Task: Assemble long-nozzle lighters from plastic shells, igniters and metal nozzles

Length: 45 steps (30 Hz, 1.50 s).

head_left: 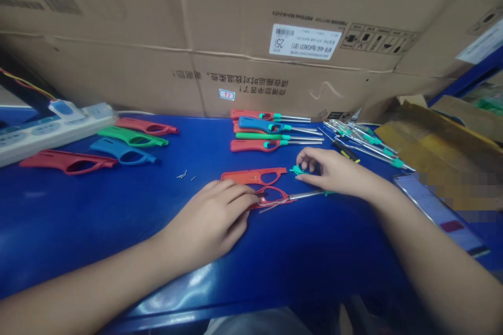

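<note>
Currently, a small green part (pixel 298 169) is pinched between the thumb and fingertips of the right hand (pixel 320 166), just beside the right end of an orange-red shell (pixel 241 176). The left hand (pixel 218 212) is laid, fingers bent, over the left part of a red lighter body (pixel 273 195), on the near side of that shell; whether the body is gripped or merely pressed down cannot be told. From it a metal tube (pixel 310 195) is pointed rightward. Farther off, coloured lighters (pixel 257 136) are laid in a row before a cardboard box (pixel 149 70). To the right, metal tubes with green parts (pixel 367 141) are heaped, and a phone (pixel 440 215) is placed nearer. At the left, coloured shells (pixel 112 147) are lined up beside a white power strip (pixel 51 128); small screws (pixel 182 174) are scattered on the blue table (pixel 78 220).
</note>
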Available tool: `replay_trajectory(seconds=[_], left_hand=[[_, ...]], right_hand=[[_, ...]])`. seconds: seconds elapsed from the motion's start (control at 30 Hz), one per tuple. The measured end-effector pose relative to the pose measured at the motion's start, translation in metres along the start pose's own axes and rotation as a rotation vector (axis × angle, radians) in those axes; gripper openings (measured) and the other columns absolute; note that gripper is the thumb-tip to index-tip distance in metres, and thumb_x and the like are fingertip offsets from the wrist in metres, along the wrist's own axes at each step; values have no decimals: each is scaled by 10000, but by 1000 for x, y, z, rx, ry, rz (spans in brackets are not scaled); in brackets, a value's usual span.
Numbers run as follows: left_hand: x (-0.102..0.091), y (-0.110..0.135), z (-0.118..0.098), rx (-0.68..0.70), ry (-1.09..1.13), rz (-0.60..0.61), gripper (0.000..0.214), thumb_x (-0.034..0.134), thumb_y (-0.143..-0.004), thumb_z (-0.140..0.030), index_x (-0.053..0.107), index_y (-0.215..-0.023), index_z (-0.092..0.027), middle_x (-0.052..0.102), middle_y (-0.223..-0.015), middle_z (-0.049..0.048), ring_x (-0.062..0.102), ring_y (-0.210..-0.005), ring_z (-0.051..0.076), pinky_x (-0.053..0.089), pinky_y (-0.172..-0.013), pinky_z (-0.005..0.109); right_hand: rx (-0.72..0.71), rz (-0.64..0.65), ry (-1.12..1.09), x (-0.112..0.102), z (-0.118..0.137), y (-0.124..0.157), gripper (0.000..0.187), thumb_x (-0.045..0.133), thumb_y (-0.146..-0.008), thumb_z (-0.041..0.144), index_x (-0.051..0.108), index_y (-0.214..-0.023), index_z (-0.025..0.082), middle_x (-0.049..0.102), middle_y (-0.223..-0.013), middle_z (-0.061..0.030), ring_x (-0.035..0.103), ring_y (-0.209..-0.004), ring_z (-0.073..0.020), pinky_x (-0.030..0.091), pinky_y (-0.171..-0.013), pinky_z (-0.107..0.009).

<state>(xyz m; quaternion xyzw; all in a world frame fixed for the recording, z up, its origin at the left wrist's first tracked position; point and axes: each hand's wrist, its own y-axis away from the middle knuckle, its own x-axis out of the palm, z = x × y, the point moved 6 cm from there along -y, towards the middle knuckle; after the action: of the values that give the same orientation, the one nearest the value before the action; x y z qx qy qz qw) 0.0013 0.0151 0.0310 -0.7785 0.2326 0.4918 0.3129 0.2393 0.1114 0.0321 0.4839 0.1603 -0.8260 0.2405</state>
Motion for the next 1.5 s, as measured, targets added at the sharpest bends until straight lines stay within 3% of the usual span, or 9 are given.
replay_trajectory(seconds=[0.13,0.4,0.63,0.87,1.07,1.5], left_hand=[[0,-1,1,-21,11,2,259,487,-1024,-220,649,-1227,-232,733,-1201,44,662,-1090,241,499,-935,421],[1,0,3,-4,-44,-40,277,534,-1035,-271,625,-1289,-208,729,-1235,69,663,-1098,249,511,-915,410],[-1,0,3,9,-52,-72,256,542,-1036,-272,677,-1240,-197,729,-1213,75,670,-1084,248,523,-919,417],[1,0,5,20,-33,-62,265,540,-1042,-253,681,-1257,-189,728,-1191,86,664,-1070,240,528,-921,414],[1,-2,6,29,46,-46,264,536,-1048,-238,665,-1272,-179,710,-1199,91,639,-1076,230,521,-944,414],[1,-3,7,-10,88,3,239,550,-1032,-212,667,-1240,-189,693,-1127,77,612,-1035,238,490,-908,421]], right_hand=[[4,-4,167,-4,1,2,181,657,-892,371,639,-960,204,689,-917,-57,620,-777,-201,483,-705,-332],[-96,58,245,-10,7,7,150,536,-957,295,650,-908,212,680,-935,-67,624,-769,-196,473,-688,-320],[-170,-37,146,-15,32,10,152,544,-995,325,643,-937,226,708,-945,-57,636,-824,-203,468,-737,-324],[-235,109,53,11,61,15,113,509,-1023,259,616,-1000,231,660,-1000,-40,604,-852,-180,446,-743,-304],[-266,183,107,23,69,15,153,470,-1049,271,604,-987,229,639,-1018,-38,605,-853,-180,436,-717,-299],[-309,172,206,32,68,16,179,488,-1059,299,636,-1029,202,618,-1100,-51,627,-859,-179,451,-724,-303]])
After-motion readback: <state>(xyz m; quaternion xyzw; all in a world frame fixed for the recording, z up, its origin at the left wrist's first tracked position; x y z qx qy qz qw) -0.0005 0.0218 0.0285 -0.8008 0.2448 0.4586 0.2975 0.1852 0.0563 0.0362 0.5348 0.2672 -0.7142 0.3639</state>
